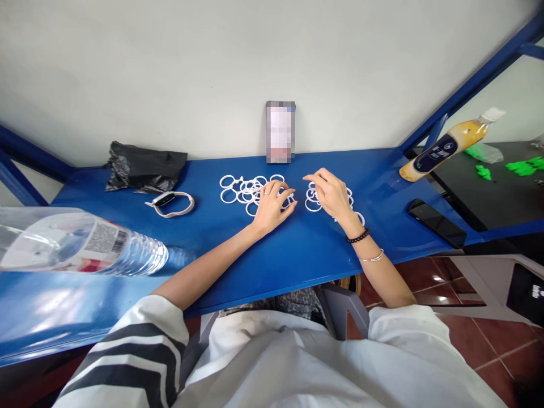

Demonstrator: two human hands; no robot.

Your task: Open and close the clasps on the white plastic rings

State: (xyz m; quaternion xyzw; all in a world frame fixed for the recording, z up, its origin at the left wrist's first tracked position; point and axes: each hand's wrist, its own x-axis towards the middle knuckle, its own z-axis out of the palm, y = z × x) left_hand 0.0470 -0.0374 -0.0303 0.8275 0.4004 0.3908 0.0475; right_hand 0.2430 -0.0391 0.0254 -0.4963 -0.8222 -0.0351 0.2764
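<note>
Several white plastic rings (238, 190) lie scattered on the blue table (297, 255), in one group at the middle and a second group (312, 204) to the right. My left hand (272, 207) rests at the right edge of the first group, fingers curled and pinching a white ring (289, 198). My right hand (331, 195) hovers over the second group, fingers bent and spread, fingertips pointing left; nothing shows in its grasp. The rings under the right hand are partly hidden.
A black plastic bag (142, 167) and a white smartwatch (172, 203) lie at the left. A clear water bottle (76, 243) lies near left. A small box (280, 131) leans against the wall. A yellow drink bottle (446, 144) and black phone (436, 222) sit right.
</note>
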